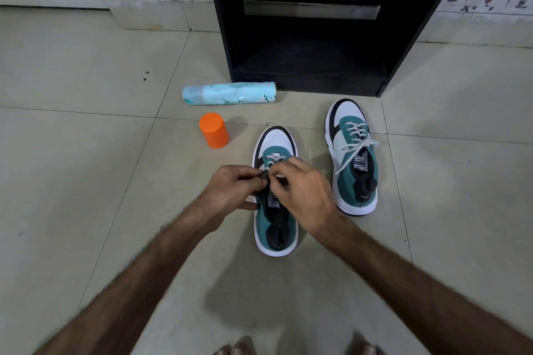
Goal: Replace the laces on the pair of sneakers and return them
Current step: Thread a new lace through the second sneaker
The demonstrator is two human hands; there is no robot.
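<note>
— Where are the shoes right now?

— Both on the pale tiled floor in front of me. The near teal, white and black sneaker sits toe-away from me, and both my hands are over its tongue. The second matching sneaker stands to its right, a little farther off, with its white lace threaded and tied in a loose bow.

— And the hands?

— My left hand pinches the dark edge of the upper by the eyelets, fingers curled tight. My right hand pinches the white lace of the near sneaker, only the lowest rows threaded.

— Anything else around?

— An orange plastic cap stands left of the toe, a pale blue spray can lies on its side beyond it, just beside the black open cabinet.
</note>
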